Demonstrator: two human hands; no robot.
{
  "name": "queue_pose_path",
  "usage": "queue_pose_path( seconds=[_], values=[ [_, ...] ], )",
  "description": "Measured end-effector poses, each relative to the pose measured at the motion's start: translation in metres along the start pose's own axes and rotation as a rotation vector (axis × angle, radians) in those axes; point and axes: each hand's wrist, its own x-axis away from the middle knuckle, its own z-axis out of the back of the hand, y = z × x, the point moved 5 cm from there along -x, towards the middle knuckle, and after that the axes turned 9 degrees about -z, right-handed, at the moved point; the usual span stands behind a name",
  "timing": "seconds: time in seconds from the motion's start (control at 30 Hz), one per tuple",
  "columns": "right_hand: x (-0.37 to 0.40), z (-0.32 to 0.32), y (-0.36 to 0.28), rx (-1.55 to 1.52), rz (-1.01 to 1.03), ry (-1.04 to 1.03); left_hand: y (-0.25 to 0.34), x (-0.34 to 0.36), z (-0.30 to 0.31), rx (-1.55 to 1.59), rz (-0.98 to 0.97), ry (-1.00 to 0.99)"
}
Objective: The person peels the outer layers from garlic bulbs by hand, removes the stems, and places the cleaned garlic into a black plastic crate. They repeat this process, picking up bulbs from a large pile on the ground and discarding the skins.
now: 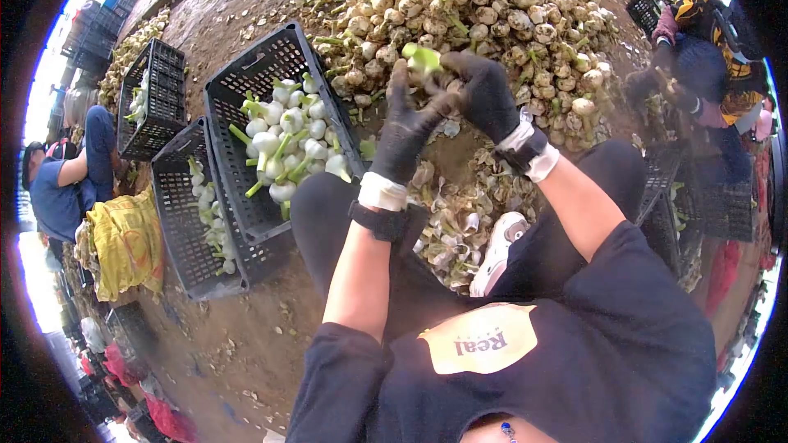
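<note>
Both my hands wear dark gloves and meet in front of the large garlic pile (492,8). My left hand (406,119) has its thumb and fingers around a garlic bulb, whose cut green stem (422,57) points up and left. My right hand (484,94) presses its fingers to the same bulb from the right. The bulb itself is blurred and mostly hidden between the fingers. Left of my left hand, a black crate (226,98) holds white cleaned garlic (287,135) with green stems.
A second black crate (176,221) with garlic sits beside the first, another (168,86) behind it. Loose peels (447,238) lie between my legs. One person sits at the left near a yellow sack (127,242); another works at the right beside more crates.
</note>
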Motion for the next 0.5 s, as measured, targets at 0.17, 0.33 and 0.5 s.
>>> queue_pose_path(
  seconds=[0.17, 0.33, 0.5],
  values=[
    [0.032, -0.024, -0.009, -0.839, -0.569, -0.72, 0.012, 0.001, 0.008, 0.253, 0.363, 0.047],
    [0.029, -0.018, -0.001, -0.805, -0.607, -0.929, -0.003, 0.0, 0.013, 0.248, 0.394, 0.068],
    [0.008, 0.01, 0.026, -0.642, -0.535, -0.737, 0.004, -0.008, 0.022, 0.321, 0.434, 0.272]
  ],
)
